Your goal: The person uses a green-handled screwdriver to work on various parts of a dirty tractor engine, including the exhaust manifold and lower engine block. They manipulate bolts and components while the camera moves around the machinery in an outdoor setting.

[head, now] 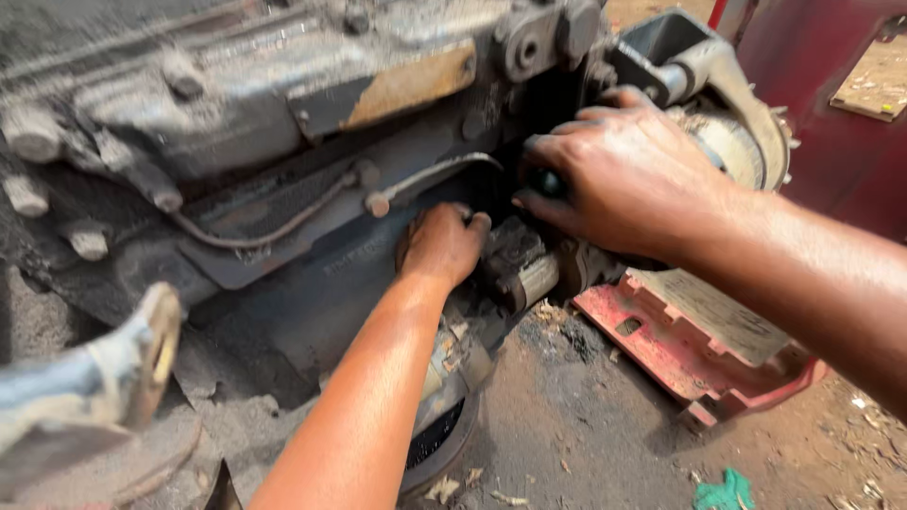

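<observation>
Dirt floor (586, 434), left hand (442, 244) pressing engine (283, 142), right hand (619, 175) clasping dark tool (548, 182)

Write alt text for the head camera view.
Two bare hands work on a grimy engine: the left hand presses against its side, and the right hand grips a dark tool handle. A red metal part lies on the dirt ground.

Bright daylight, glare on forearms, blurred near-left edge, perhaps slight motion blur.
</observation>
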